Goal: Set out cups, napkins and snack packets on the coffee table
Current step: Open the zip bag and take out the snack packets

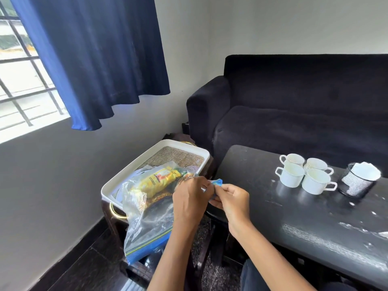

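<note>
At nine o'clock of our hands sits a white rectangular tray with a woven burlap-look liner and gold loop handles (117,183), resting on a dark stool beside the wall. Across its near end lies a clear zip-seal plastic bag with a blue closure strip (147,234), its mouth hanging off the tray's near edge toward seven o'clock. Inside it we see a yellow snack packet with a printed label (157,181) and darker patterned packets below it.

Moving right, our left hand (189,200) hovers over the bag's far end, fingers curled, pinching one side of a small blue crinkly wrapper (216,183). Our right hand (233,200) pinches the other side of the same wrapper, thumb and forefinger closed on it. The wrapper sits between the two hands, above the gap between tray and table; we cannot tell whether it is a snack packet or part of the bag.

At two o'clock, the glossy black coffee table (294,223) already carries four white ceramic cups with thin gold rims (306,175), grouped touching or nearly so, and just beside them at three o'clock a black mesh holder with white paper napkins (359,181).

We judge cups and napkins are set, so the snack step is in hand. Next we need to free the packets from the bag and carry them toward three o'clock onto the bare tabletop near the cups.
</note>
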Demonstrator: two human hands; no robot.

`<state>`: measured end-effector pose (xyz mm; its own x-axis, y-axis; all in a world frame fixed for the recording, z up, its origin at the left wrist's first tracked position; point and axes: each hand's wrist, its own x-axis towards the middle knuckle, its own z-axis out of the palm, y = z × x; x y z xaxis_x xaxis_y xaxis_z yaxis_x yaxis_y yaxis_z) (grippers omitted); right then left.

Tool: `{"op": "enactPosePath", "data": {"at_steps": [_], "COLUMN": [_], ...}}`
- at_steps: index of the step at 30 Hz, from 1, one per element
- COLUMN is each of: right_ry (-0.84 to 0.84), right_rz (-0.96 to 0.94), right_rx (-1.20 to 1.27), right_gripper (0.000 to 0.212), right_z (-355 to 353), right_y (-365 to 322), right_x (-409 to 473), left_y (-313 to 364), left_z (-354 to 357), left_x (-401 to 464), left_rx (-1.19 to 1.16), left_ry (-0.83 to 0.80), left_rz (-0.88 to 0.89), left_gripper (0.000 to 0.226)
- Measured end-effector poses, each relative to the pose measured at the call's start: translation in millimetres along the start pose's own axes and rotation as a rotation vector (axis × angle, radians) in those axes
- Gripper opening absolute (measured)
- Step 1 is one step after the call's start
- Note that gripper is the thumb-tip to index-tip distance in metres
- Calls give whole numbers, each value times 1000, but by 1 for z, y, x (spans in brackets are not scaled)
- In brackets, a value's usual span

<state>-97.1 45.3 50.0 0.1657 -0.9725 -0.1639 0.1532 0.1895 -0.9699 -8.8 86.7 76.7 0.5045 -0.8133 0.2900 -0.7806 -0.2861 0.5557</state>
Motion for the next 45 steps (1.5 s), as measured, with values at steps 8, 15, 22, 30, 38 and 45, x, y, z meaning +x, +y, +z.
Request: {"op": "enactPosePath", "data": {"at_steps": [8,15,22,30,38,45], "right_ry": [21,58,115,-72,-142,-118], "right_rz": [-28,-89,-190,65,136,136], "right_rx": [-67,-137,-338,-34,-3,4], "right_gripper": [17,23,17,10,7,2], "right_z": [6,11,14,5,7,4], "right_y": [-1,0,3,-1,2,-2], "right_x": [1,-2,-7,-6,-5,-2], "left_y": [1,-2,0,2,3,2], "left_z": [1,1,0,-1,-13,-12], "left_x": [-3,-3,0,-1,-4,-8], "left_rx": [-73,-103,-118,-244,-134,-230], "left_ry": [58,88,146,106,-30,-52], "left_rz": [-59,-119,-144,-161,-266,-260], "left_gripper": [16,7,10,13,26,20]}}
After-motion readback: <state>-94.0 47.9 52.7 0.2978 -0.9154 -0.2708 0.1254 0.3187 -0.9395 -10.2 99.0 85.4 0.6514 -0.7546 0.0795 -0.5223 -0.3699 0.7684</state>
